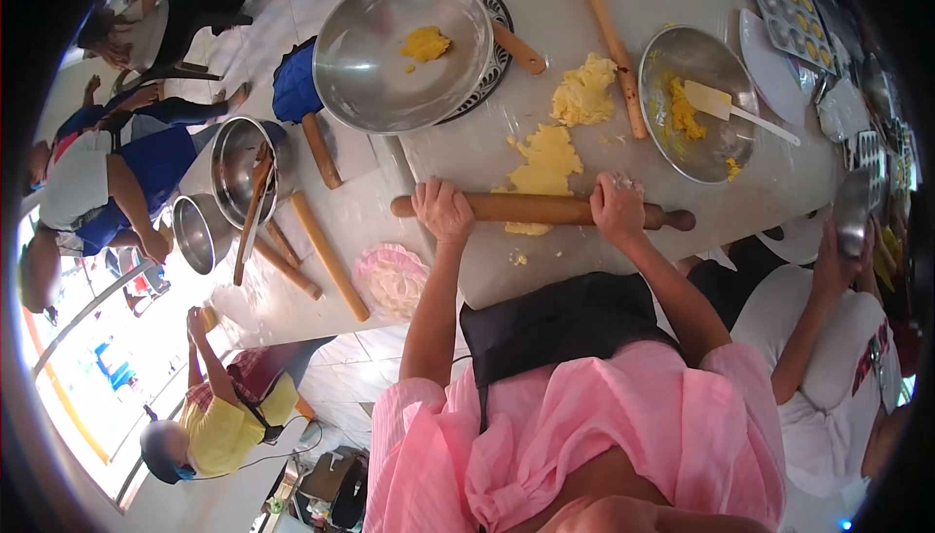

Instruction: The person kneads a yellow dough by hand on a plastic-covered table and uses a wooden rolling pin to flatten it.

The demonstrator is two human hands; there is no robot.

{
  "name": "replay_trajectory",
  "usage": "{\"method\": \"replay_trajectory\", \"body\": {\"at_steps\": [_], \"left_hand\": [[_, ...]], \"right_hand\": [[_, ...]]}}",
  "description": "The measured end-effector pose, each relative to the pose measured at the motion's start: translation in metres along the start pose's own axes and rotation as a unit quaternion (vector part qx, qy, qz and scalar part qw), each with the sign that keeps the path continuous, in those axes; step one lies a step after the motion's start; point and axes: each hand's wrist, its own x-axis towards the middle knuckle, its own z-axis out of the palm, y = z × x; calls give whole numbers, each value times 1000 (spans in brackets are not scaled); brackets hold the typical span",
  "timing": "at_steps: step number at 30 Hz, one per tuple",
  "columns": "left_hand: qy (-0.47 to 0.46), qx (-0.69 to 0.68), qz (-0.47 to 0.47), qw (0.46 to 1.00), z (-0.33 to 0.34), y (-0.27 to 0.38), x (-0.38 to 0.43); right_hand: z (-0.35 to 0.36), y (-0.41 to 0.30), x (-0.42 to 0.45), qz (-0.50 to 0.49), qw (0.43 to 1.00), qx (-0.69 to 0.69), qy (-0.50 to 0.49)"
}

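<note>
A wooden rolling pin (529, 209) lies across a flattened sheet of yellow dough (546, 160) on the table. My left hand (444, 212) grips the pin near its left end. Near the other end, my right hand (617, 204) is closed over it, with flour or dough on the knuckles. The sheet has ragged edges and shows on both sides of the pin. Just beyond it sits a rough lump of pale yellow dough (584, 91). Small crumbs (518, 258) lie on the near side.
A large steel bowl (365, 87) with a dough piece stands far left. To the right, another steel bowl (719, 153) holds yellow filling and a spatula (712, 101). A second rolling pin (613, 51) lies between them. Muffin tins (789, 11) stand far right. Several people work around the tables.
</note>
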Motion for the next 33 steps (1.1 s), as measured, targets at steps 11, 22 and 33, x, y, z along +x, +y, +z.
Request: {"method": "replay_trajectory", "body": {"at_steps": [11, 22, 33], "left_hand": [[-36, 7, -43, 998, 45, 4, 79], [11, -27, 62, 998, -1, -3, -5], [-5, 54, 33, 998, -18, 12, -31]], "right_hand": [[14, 16, 48, 50, 998, 8, 46], [15, -15, -14, -21, 993, -49, 109], [10, -31, -52, -10, 993, -51, 102]]}}
